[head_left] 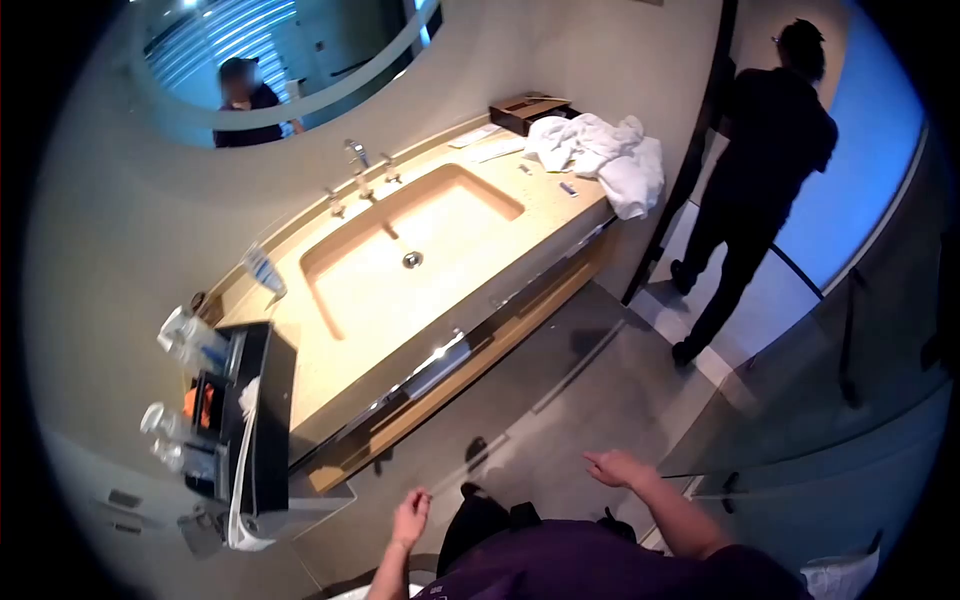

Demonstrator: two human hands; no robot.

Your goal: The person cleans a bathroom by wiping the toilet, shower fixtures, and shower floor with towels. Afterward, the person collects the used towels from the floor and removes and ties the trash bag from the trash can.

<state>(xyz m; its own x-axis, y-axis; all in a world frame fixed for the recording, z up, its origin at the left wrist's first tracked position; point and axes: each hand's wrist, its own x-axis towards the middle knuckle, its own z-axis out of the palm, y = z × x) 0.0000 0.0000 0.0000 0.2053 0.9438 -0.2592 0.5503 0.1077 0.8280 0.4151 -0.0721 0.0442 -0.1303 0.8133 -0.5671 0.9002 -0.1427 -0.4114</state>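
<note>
My left hand hangs low in front of the washstand, its fingers curled together. Whether anything small is inside them I cannot make out. My right hand is held out over the floor with the forefinger stretched, and nothing shows in it. Neither hand touches the washbasin, which is sunk in a pale counter. Behind the basin stands a metal tap with two handles. A crumpled heap of white towels lies at the counter's far right end.
A black organiser with bottles and a white cord stands at the counter's left end. A brown box sits behind the towels. Another person in dark clothes stands at the doorway, back turned. A round mirror hangs above.
</note>
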